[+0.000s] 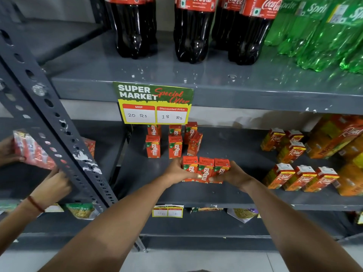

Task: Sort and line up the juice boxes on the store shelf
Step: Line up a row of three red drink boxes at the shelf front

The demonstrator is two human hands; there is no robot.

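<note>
**Front row of three squared up**

Left hand (177, 169) and right hand (234, 174) curl round the ends of three Maaza boxes (205, 169), pressing them side by side near the shelf (196, 195) edge; farther back stand more Maaza boxes (164, 145), one (194, 143) apparently tilted; next, straighten it; Real cartons (300, 178) sit right.

two bare forearms, no sleeves, bare hands (177, 170), no gloves or rings
</note>
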